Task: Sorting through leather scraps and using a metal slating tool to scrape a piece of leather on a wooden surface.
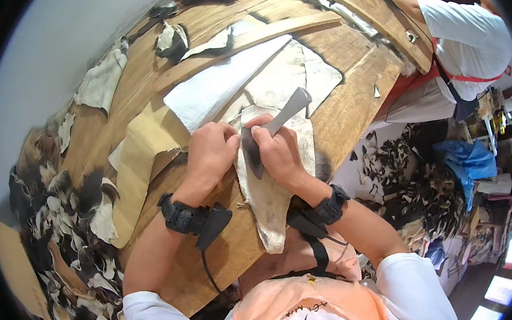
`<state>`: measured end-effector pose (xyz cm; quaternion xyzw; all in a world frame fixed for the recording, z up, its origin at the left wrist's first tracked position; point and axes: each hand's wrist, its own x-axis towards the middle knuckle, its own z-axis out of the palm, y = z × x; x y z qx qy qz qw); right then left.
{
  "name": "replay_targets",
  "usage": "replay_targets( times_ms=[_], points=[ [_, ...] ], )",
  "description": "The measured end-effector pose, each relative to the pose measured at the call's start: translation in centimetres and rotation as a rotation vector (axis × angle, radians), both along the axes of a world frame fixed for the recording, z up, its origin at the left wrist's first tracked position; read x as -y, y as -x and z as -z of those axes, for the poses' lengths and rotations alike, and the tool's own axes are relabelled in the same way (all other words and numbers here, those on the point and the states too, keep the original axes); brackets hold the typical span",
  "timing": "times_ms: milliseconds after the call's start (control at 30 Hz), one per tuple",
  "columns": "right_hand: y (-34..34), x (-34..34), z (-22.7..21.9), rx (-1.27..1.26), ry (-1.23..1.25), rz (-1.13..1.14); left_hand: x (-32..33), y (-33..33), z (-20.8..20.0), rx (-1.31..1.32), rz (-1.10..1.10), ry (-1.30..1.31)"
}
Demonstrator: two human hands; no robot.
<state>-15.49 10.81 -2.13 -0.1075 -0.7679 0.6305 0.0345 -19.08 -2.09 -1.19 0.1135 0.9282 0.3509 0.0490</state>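
On the slanted wooden table lies a pale piece of hide [280, 200], its narrow end hanging at the near edge and dark fur showing at its side. My right hand [279, 152] is closed around a knife [290, 110] with a broad grey handle; its dark, pointed blade lies over the hide. Beside it, my left hand [212, 152] has its fingers curled together at the hide's left edge, pinching it. The exact fingertip grip is partly hidden. Beyond my hands, more pale hide [279, 77] extends under the worked piece.
White folded sheet [214, 85] and yellowish sheet [142, 169] lie left of my hands, near a wooden strip [241, 48]. Fur scraps [75, 234] heap at the left; more scraps [415, 189] cover the floor at right. A co-worker [463, 35] stands at the table's far right.
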Motion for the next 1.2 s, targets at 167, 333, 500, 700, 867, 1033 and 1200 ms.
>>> replay_targets(
  times_ms=[167,333,500,700,867,1033,1200],
  points=[
    [0.4,0.1,0.5,-0.021,-0.06,-0.004,0.2,0.2,1.5,-0.085,0.049,0.046],
    [0.7,0.4,0.8,-0.045,-0.093,0.004,0.0,-0.2,2.9,-0.203,0.103,0.061],
    [0.6,0.4,0.7,-0.06,-0.086,0.028,-0.1,-0.3,3.0,-0.271,0.133,0.05],
    [0.8,0.5,1.5,-0.135,-0.117,0.06,0.0,-0.4,3.6,-0.31,0.137,0.046],
    [1.0,0.6,1.5,-0.182,-0.122,0.079,0.0,-0.6,3.5,-0.328,0.126,0.051],
    [1.3,0.6,1.3,-0.2,-0.182,0.1,-0.1,-0.5,3.2,-0.283,0.121,0.053],
    [1.2,0.8,1.6,-0.18,-0.212,0.087,-0.1,-0.6,3.4,-0.282,0.083,0.055]
  ],
)
